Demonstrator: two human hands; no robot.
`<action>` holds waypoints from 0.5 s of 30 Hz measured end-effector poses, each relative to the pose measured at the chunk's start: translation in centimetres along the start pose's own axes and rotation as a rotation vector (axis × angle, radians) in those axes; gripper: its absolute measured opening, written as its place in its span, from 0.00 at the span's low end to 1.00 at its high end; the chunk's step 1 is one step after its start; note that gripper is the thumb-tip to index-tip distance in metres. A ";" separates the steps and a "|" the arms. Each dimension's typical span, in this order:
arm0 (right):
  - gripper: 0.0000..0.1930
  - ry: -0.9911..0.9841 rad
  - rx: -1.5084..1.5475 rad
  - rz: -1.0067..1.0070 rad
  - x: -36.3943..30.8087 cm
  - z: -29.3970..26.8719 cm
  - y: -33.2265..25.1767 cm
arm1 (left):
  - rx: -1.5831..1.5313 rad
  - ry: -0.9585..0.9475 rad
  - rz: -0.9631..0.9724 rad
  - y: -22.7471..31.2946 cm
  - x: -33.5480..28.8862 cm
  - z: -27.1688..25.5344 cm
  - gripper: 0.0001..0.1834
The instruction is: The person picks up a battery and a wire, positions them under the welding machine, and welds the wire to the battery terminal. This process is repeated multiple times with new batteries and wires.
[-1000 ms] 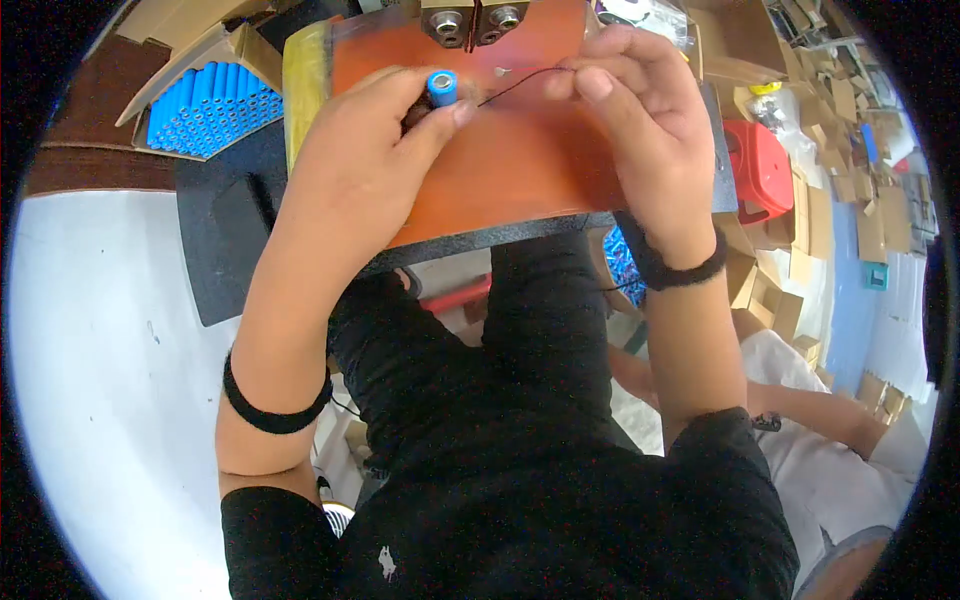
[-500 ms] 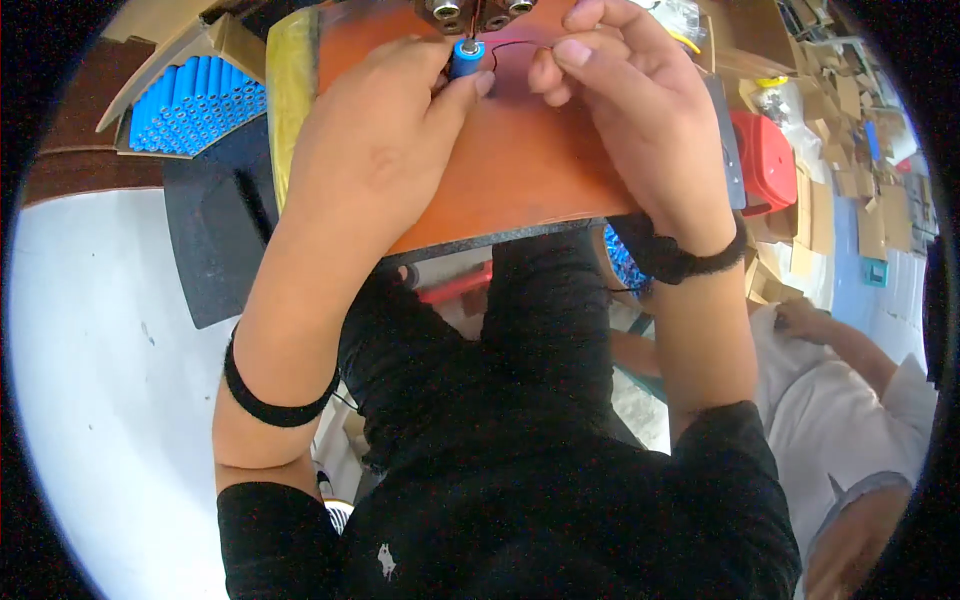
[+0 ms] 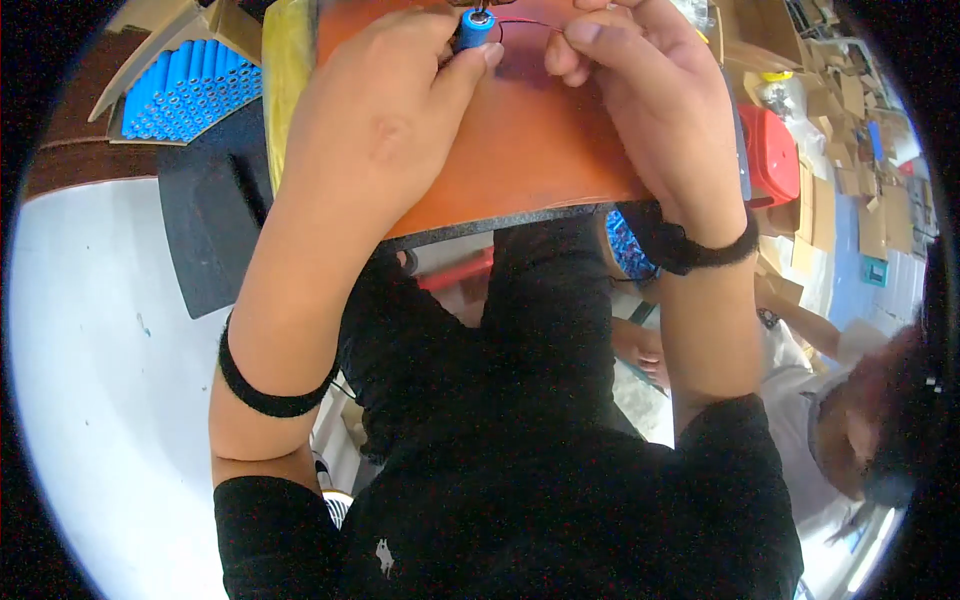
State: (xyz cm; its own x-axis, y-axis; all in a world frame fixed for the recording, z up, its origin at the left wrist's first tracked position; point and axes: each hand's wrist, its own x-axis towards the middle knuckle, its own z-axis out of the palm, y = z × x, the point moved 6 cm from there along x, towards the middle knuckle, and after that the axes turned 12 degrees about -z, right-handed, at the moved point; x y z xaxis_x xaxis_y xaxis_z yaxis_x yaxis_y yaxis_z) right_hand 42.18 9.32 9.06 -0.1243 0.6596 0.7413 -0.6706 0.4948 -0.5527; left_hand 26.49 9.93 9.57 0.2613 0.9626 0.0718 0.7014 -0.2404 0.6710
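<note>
Between the thumb and fingers of my left hand (image 3: 385, 125) stands a blue cylindrical battery cell (image 3: 474, 32), its metal end up. The metal tips of a machine (image 3: 480, 8) meet that end at the top edge of the view. Thin red and dark wires (image 3: 530, 22) run from the cell to my right hand (image 3: 650, 85), whose thumb and forefinger pinch their far part. Both hands are over an orange work mat (image 3: 540, 150). Most of the machine lies outside the view.
At the left, an open cardboard box (image 3: 190, 95) holds many blue cells. A red plastic stool (image 3: 768, 155) stands to the right, and a container of small blue pieces (image 3: 628, 245) below the mat's edge. A co-worker in a light shirt (image 3: 800, 430) is at the lower right.
The cell, both hands and the mat sit slightly higher in the view. The machine's tips show less. The co-worker at the right has leaned, and their head now shows.
</note>
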 end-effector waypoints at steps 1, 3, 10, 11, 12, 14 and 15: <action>0.07 0.008 0.035 0.006 -0.1 0.1 -0.1 | 0.047 0.005 -0.013 0.0 0.1 0.0 0.16; 0.07 0.017 -0.055 0.037 0.3 0.9 -0.7 | 0.047 0.007 -0.034 0.2 0.1 -0.2 0.17; 0.08 -0.007 -0.171 -0.010 -0.3 0.6 -0.6 | 0.022 -0.019 -0.106 -0.3 0.1 0.1 0.16; 0.08 -0.015 -0.192 -0.027 -0.4 0.5 -0.7 | 0.022 -0.014 -0.099 -0.4 0.1 0.1 0.16; 0.08 -0.029 -0.166 -0.061 0.0 0.8 -0.8 | -0.016 -0.013 -0.030 0.0 0.1 0.0 0.15; 0.09 -0.049 -0.160 -0.103 0.1 2.1 -2.4 | -0.062 -0.013 0.059 0.5 -0.1 -0.4 0.15; 0.09 0.203 -0.307 0.141 -0.1 2.9 -2.9 | 0.023 -0.026 0.118 0.5 -0.5 -0.3 0.14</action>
State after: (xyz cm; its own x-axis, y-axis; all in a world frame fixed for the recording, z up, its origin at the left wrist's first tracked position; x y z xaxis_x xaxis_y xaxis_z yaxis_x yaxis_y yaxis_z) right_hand 41.98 6.14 11.68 -0.0319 0.8166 0.5763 -0.4035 0.5170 -0.7549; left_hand 26.50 9.41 10.13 0.3599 0.9239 0.1299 0.6798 -0.3550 0.6418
